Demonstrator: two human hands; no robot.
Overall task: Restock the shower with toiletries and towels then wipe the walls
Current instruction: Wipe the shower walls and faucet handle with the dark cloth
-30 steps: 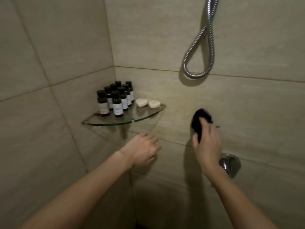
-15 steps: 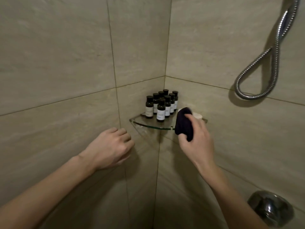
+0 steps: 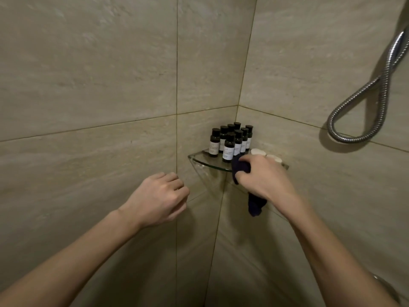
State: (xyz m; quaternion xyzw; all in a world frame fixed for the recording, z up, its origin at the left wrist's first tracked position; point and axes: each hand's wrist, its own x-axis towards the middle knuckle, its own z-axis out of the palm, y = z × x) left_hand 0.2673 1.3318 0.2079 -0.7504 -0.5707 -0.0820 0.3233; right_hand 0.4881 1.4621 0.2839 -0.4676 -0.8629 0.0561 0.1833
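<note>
My right hand (image 3: pixel 263 177) grips a dark cloth (image 3: pixel 255 204) at the front edge of the glass corner shelf (image 3: pixel 203 161); part of the cloth hangs below the hand. Several small dark bottles (image 3: pixel 230 142) with white labels stand on the shelf, and two white soaps (image 3: pixel 259 152) lie to their right, partly hidden by my hand. My left hand (image 3: pixel 159 198) hovers loosely curled near the left wall, holding nothing. Beige tiled walls (image 3: pixel 110 85) meet in the corner behind the shelf.
A metal shower hose (image 3: pixel 363 120) loops down the right wall. A chrome fitting (image 3: pixel 386 286) shows at the lower right edge, beside my right forearm.
My right hand with the cloth has gone from the right wall above the chrome valve to the shelf's front edge. The view has swung left toward the corner, and my left hand has come off the wall under the shelf.
</note>
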